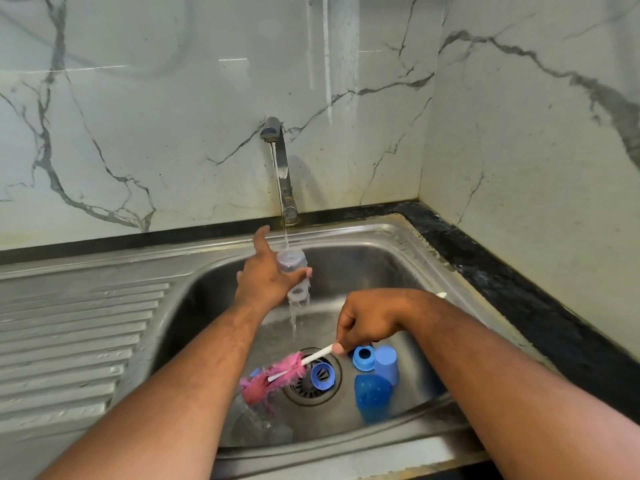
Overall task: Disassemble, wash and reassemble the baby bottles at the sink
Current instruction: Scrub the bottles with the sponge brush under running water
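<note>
My left hand (pixel 265 277) holds a clear baby bottle (pixel 295 277) under the running tap (pixel 278 161), thumb across its side and forefinger pointing up. Water pours out of the bottle's lower end. My right hand (pixel 369 322) grips the white handle of a pink bottle brush (pixel 273 379), whose head hangs low over the sink (pixel 381 237) near the drain. In the basin lie a blue screw ring (pixel 322 375), a second blue ring (pixel 363 356), a light blue cap (pixel 386 363) and a darker blue cap (pixel 372 398). Another clear bottle (pixel 259 424) lies at the basin's front left.
A ribbed steel draining board (pixel 76 341) lies left of the basin. A dark stone counter edge (pixel 519 289) runs along the right. Marble-patterned wall tiles (pixel 173 116) stand behind and to the right.
</note>
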The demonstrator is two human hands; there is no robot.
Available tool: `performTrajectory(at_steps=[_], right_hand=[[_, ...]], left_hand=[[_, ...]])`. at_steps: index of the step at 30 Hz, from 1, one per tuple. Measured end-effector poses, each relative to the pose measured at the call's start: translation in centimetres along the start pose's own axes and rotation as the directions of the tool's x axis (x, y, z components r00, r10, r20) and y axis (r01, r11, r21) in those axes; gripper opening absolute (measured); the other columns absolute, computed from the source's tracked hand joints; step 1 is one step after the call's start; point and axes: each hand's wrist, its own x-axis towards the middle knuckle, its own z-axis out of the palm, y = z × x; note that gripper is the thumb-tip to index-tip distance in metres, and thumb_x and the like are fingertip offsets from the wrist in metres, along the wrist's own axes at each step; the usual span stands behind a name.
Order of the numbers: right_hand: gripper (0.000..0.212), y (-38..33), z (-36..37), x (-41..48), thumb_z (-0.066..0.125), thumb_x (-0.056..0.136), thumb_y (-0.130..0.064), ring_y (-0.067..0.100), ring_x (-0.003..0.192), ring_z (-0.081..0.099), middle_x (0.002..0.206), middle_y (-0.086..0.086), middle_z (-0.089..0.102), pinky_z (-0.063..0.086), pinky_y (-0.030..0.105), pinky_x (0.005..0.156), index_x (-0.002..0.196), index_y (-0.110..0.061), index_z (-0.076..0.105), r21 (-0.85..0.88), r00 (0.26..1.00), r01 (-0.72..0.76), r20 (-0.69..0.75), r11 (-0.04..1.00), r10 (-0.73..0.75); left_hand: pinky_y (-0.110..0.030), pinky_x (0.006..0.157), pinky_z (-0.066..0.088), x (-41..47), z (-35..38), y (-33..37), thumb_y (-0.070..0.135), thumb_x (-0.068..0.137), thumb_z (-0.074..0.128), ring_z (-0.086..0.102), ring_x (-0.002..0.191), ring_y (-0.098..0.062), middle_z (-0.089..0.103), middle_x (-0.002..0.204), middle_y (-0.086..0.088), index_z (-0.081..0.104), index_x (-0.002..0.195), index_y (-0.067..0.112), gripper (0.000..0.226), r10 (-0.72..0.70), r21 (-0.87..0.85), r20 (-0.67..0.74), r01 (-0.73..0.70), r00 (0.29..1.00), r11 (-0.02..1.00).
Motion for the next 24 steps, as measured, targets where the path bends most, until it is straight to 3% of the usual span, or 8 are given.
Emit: performTrajectory(at_steps=[3,7,11,13,15,18,20,24], right_hand=[[0.021,0.0,0.0,-0.1,0.075,0.088,-0.047,0.011,0.08,0.059,0.09,0.001,0.075,0.053,0.034,0.083,0.089,-0.027,0.08,-0.002,1.0,0.002,-0.018,1.0,-0.002],[0.02,-0.6,0.0,-0.4,0.075,0.088,-0.046,0.013,0.085,0.065,0.093,-0.003,0.076,0.056,0.039,0.092,0.089,-0.027,0.08,-0.035,0.999,0.01,-0.042,0.999,-0.012],[0.022,-1.0,-0.2,-1.1,0.075,0.089,-0.044,0.019,0.097,0.068,0.094,-0.003,0.076,0.056,0.038,0.089,0.097,-0.024,0.081,-0.038,0.988,0.017,-0.15,0.999,-0.023],[0.023,-1.2,-0.2,-1.4,0.075,0.089,-0.044,0.017,0.093,0.068,0.092,-0.004,0.076,0.056,0.036,0.086,0.098,-0.023,0.081,-0.006,0.974,0.003,-0.225,1.0,-0.004],[0.025,-1.6,-0.1,-1.8,0.075,0.089,-0.046,0.017,0.089,0.068,0.091,-0.003,0.075,0.058,0.037,0.086,0.098,-0.023,0.08,-0.034,0.96,-0.061,-0.277,0.998,0.049],[0.028,-1.9,0.2,-2.8,0.071,0.088,-0.052,0.019,0.088,0.068,0.094,-0.002,0.074,0.058,0.039,0.085,0.098,-0.026,0.078,-0.163,0.916,-0.213,-0.376,0.963,0.139],[0.03,-2.1,0.3,-3.5,0.07,0.088,-0.053,0.019,0.087,0.067,0.095,-0.003,0.073,0.058,0.038,0.085,0.098,-0.026,0.077,-0.129,0.879,-0.255,-0.444,0.958,0.174],[0.027,-4.1,1.1,-5.4,0.064,0.094,-0.05,0.019,0.083,0.064,0.099,-0.001,0.071,0.053,0.033,0.077,0.104,-0.025,0.069,-0.168,0.771,-0.375,-0.602,0.912,0.206]], left_hand=[[-0.049,0.098,0.053,0.5,-0.5,0.6,0.047,0.072,0.088,0.065,0.109,-0.026,0.066,0.123,-0.004,0.022,0.147,0.035,0.1,0.021,-0.075,-0.042,-0.024,0.999,0.997],[-0.052,0.105,0.043,-0.9,-0.1,0.3,0.052,0.071,0.087,0.059,0.121,-0.028,0.064,0.13,-0.002,0.035,0.142,0.035,0.09,-0.032,0.158,0.006,0.03,0.999,0.987],[-0.049,0.093,0.055,-0.9,-2.4,0.8,0.051,0.073,0.085,0.065,0.105,-0.023,0.066,0.117,0.001,0.039,0.136,0.035,0.079,-0.024,-0.081,-0.211,0.007,0.977,0.997],[-0.049,0.095,0.053,-1.5,-3.3,0.9,0.05,0.074,0.084,0.064,0.104,-0.022,0.066,0.113,0.004,0.052,0.119,0.036,0.057,-0.067,-0.051,-0.144,0.06,0.987,0.997],[-0.051,0.099,0.048,-2.7,-3.7,0.3,0.05,0.073,0.086,0.062,0.107,-0.022,0.069,0.111,0.006,0.059,0.112,0.039,0.049,-0.084,0.06,-0.075,0.088,0.994,0.994],[-0.048,0.101,0.044,-4.4,-5.5,0.3,0.046,0.074,0.086,0.058,0.114,-0.022,0.067,0.115,0.009,0.062,0.122,0.04,0.055,0.008,0.127,-0.155,0.012,0.988,0.992],[-0.045,0.102,0.038,-5.4,-7.2,1.1,0.045,0.073,0.087,0.052,0.119,-0.021,0.063,0.122,0.01,0.062,0.126,0.043,0.058,0.005,0.152,-0.157,0.019,0.988,0.988],[-0.049,0.099,0.045,-8.2,-10.9,1.2,0.05,0.072,0.086,0.057,0.117,-0.023,0.064,0.119,0.005,0.063,0.122,0.045,0.055,-0.015,0.107,-0.222,0.039,0.975,0.994]])
